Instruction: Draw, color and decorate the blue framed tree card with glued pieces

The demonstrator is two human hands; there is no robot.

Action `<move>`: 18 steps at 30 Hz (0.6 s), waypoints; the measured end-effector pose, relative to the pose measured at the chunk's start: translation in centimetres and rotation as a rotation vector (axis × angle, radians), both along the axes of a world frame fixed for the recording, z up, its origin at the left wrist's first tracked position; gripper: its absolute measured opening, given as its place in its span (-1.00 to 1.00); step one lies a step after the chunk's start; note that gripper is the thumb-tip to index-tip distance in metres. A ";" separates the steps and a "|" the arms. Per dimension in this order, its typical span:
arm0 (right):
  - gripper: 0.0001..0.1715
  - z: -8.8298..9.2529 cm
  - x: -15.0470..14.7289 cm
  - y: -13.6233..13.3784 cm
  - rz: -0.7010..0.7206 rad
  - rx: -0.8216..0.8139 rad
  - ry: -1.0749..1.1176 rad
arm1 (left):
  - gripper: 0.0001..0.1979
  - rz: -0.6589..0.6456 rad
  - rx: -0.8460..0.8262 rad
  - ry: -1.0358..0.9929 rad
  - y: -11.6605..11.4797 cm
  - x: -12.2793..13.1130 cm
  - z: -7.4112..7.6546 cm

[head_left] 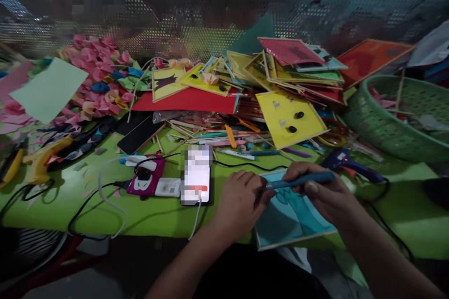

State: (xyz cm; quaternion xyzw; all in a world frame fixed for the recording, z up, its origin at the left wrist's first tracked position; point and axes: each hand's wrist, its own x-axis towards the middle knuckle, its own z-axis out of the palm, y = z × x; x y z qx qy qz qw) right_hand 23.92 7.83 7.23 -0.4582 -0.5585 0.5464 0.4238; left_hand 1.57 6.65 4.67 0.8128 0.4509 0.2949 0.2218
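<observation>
My right hand is closed round a teal pen-like tool, its tip pointing left over a blue framed card lying at the near edge of the green table. My left hand rests curled on the card's left edge, fingers bent down and close to the tool's tip. Whether it pinches anything is hidden. A phone with a lit screen lies just left of my left hand.
A blue glue gun lies behind my right hand, a yellow one far left. Stacked coloured framed cards, sticks and pens fill the back. Pink paper flowers sit back left, a green basket at right. Cables cross the table.
</observation>
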 end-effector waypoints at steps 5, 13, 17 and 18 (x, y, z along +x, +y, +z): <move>-0.67 -0.4 -1.5 -0.3 -0.097 -0.020 0.048 | -0.68 -0.020 0.062 0.079 -0.1 0.3 -0.2; -0.62 0.5 1.1 2.4 -0.414 0.063 0.232 | -0.49 0.102 0.117 -0.026 -0.1 -0.3 -0.3; -0.56 -0.1 0.9 2.5 -0.416 0.012 0.292 | -0.51 0.070 0.118 -0.041 -0.2 0.0 -0.4; -0.54 -0.3 0.8 2.5 -0.418 0.003 0.309 | -0.51 0.069 0.115 -0.042 -0.2 0.0 -0.4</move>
